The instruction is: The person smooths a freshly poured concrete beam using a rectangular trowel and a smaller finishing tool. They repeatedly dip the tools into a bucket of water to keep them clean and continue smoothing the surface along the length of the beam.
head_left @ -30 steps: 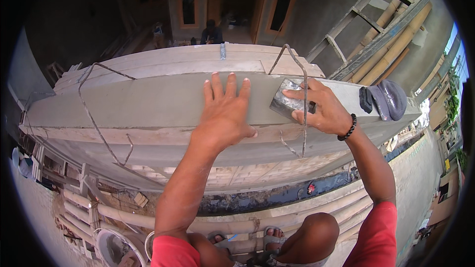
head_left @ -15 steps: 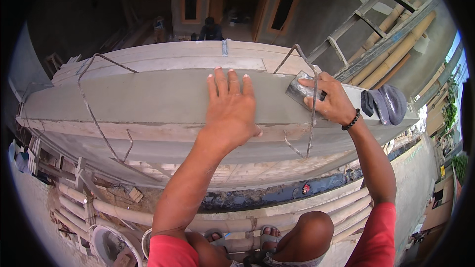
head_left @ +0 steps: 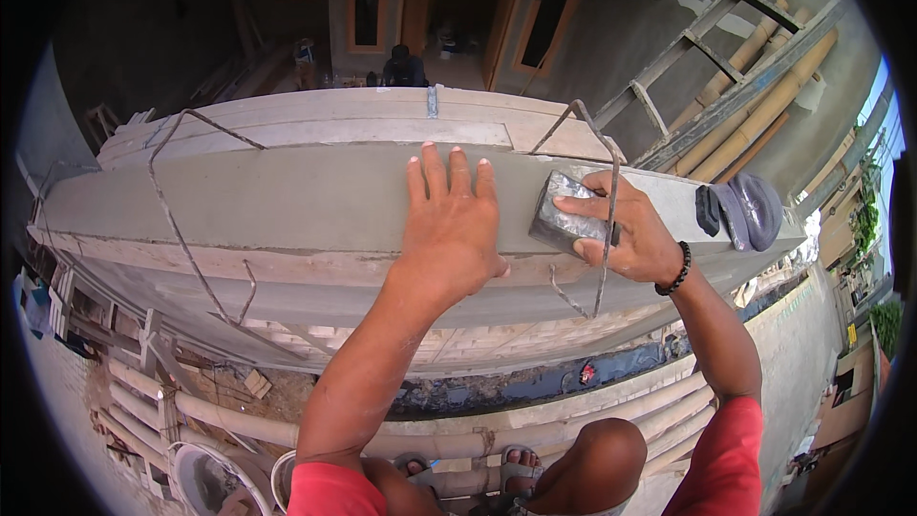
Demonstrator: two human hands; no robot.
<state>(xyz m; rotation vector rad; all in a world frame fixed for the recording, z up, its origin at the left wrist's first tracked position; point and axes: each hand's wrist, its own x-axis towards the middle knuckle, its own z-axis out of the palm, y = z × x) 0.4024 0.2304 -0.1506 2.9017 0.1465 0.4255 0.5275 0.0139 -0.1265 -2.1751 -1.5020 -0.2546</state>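
My left hand point(head_left: 449, 225) lies flat with its fingers spread on the smooth grey cement top point(head_left: 277, 196) of a long wall. To its right, my right hand point(head_left: 635, 229) grips a dark grey block point(head_left: 565, 215) with a shiny, smeared face. The block rests on the cement near the front edge, slightly tilted in view; its right end is hidden by my fingers. A bent steel rod point(head_left: 611, 167) passes in front of my right hand. Another bent rod point(head_left: 172, 191) stands out from the wall at the left.
Right of my right hand sits a soft grey bundle point(head_left: 750, 210). Beyond are a ladder point(head_left: 702, 53), bamboo poles point(head_left: 764, 115) and a person point(head_left: 404, 69) in shade. Bamboo scaffolding point(head_left: 239, 419) runs below, beside a bucket point(head_left: 215, 478) and a dark wet ditch point(head_left: 516, 392).
My right hand has drawn the block left and toward me, to the cement's front edge. My left hand stays flat in nearly the same place; the whole view has shifted slightly.
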